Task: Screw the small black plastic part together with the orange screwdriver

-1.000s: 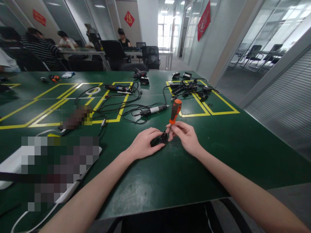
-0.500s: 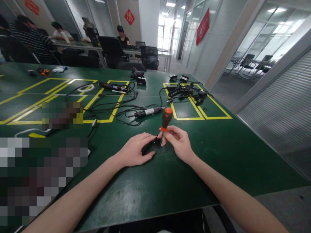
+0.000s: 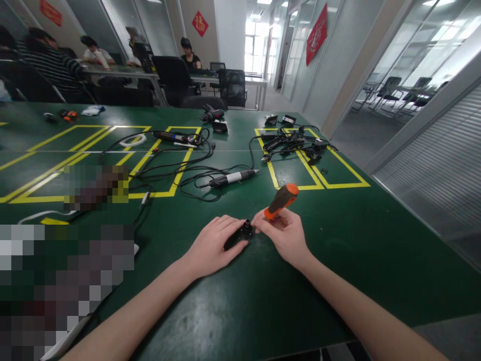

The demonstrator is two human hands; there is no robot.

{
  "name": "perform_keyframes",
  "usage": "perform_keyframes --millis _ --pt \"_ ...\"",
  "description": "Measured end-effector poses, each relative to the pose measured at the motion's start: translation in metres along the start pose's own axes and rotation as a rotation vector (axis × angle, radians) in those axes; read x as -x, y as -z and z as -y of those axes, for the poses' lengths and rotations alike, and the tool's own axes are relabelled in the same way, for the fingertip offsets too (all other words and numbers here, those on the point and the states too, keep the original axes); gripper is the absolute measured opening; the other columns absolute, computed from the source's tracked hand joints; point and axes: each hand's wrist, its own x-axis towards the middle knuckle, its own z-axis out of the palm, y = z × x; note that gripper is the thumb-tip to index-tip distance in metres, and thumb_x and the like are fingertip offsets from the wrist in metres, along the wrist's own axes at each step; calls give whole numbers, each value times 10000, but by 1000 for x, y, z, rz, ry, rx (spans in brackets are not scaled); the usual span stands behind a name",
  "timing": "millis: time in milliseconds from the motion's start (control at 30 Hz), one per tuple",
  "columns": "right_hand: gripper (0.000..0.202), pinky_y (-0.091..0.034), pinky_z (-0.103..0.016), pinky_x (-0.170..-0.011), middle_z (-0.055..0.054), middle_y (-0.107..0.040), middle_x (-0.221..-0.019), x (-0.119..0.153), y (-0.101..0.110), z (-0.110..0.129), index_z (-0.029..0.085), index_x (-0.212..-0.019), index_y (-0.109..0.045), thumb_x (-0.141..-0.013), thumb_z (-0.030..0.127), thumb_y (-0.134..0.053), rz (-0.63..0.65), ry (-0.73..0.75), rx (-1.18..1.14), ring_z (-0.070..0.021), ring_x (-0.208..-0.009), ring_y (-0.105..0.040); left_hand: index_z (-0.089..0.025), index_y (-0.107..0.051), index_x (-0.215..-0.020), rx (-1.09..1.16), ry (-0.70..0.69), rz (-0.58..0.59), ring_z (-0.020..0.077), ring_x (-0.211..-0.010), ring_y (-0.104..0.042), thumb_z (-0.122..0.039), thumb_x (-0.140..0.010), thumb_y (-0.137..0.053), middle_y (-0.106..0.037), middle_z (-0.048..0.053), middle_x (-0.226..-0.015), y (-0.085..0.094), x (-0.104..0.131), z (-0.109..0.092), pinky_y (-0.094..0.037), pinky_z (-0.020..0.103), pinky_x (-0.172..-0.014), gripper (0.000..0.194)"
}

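1. Left hand: thumb and fingers grasp the black cylindrical part low, around its base. Steady it there, fingertips off the top.
2. Corded electric screwdriver: lies behind, apart from both hands; avoid snagging its cable.
3. Black cylindrical part: upright on the green table, between the hands. Press the base flat against rocking.
4. Right hand: fingers curled round the lower end of the orange-and-dark screwdriver, handle tipped right. Tip hidden, contact unclear. Small, light moves, away from left fingertips.

Head-worn view, facing forward and down across table.
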Motion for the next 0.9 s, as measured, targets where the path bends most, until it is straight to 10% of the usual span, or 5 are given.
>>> perform_keyframes --millis 900 --pt "88 -582 -253 -588 -11 -750 -734 3 7 12 189 -875 -763 -815 210 -824 65 62 92 -120 -568 -660 -182 -615 -988 11 -42 60 185 -811 -587 -279 -930 -687 -659 27 -906 10 -2 1 -420 296 -702 134"
